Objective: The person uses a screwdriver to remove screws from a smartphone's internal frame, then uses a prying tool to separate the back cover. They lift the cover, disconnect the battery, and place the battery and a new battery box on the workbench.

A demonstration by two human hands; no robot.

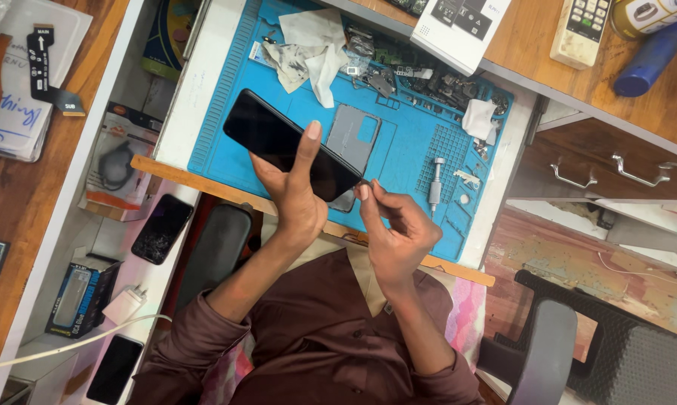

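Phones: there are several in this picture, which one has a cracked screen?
The dark phone lying on the white shelf, left of the left hand. Pale cracks run across its glass. The phone in hand and the phone at the bottom show smooth black screens.

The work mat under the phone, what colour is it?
The work mat is bright blue, clearest in the head view.

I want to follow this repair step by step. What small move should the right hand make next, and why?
Probably slide the right hand fingertips along the edge of the flat black smartphone: they pinch at its lower corner while the left hand holds it tilted above the blue silicone work mat.
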